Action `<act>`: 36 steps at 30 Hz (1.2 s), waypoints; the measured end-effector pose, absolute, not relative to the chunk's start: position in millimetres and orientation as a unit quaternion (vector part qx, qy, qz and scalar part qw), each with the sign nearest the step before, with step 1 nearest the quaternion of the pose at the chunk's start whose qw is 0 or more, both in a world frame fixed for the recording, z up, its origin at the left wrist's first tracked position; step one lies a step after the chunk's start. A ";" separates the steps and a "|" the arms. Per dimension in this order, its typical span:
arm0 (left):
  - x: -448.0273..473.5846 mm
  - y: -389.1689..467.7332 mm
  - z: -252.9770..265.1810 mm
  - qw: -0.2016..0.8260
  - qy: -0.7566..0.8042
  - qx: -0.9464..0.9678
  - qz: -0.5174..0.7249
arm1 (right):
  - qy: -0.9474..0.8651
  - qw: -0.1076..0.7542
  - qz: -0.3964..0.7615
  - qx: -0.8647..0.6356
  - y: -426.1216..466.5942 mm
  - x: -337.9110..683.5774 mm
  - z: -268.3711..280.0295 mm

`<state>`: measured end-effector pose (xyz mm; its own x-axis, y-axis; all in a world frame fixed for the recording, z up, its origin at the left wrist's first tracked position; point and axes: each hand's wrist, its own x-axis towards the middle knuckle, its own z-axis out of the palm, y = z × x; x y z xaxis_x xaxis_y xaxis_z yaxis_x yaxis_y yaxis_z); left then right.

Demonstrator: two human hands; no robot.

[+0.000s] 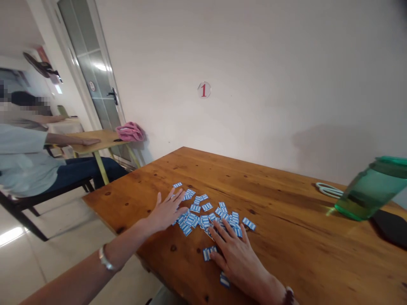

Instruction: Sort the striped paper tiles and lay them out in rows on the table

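Fingers (176,201) outstretched, left hand (163,213) and right hand (237,256) palm-down over cards (191,220).

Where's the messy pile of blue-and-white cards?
In the head view, the small rectangular blue-and-white cards lie on the brown wooden table, below centre, around and between the left hand and right hand.

Head view, forward and down, hands (237,253)
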<state>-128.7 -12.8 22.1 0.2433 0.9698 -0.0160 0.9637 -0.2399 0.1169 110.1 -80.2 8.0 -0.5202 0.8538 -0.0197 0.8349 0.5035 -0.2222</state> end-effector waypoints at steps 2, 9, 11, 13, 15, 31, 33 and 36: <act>-128.3 -0.3 22.6 0.071 0.606 0.792 -0.004 | -0.865 0.046 0.102 -0.490 -80.1 110.6 7.6; -131.7 -9.7 21.3 0.072 0.638 0.767 -0.006 | -0.870 0.053 0.105 -0.479 -77.3 113.3 4.2; -130.0 -6.9 24.8 0.054 0.625 0.779 0.009 | -0.872 0.051 0.109 -0.475 -75.2 113.6 4.7; -127.8 1.5 26.3 0.034 0.599 0.800 0.019 | -0.872 0.040 0.117 -0.473 -73.0 113.7 5.7; -126.3 12.1 24.6 0.021 0.583 0.812 0.022 | -0.872 0.026 0.122 -0.473 -71.0 113.3 6.4; -137.1 34.8 0.1 0.018 0.549 0.834 0.051 | -0.901 0.042 0.087 -0.422 -73.0 116.7 6.1; -134.4 25.0 -4.4 0.011 0.570 0.819 0.058 | -0.888 0.044 0.087 -0.448 -74.5 117.3 11.4; -131.4 12.6 -7.5 0.004 0.602 0.797 0.058 | -0.838 0.057 0.058 -0.539 -73.1 123.6 18.3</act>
<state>-131.4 12.6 -7.5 0.2696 0.9590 0.0879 0.9581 -0.2762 0.0756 123.6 -73.1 18.3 -0.4125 0.9104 0.0318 0.8972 0.4120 -0.1590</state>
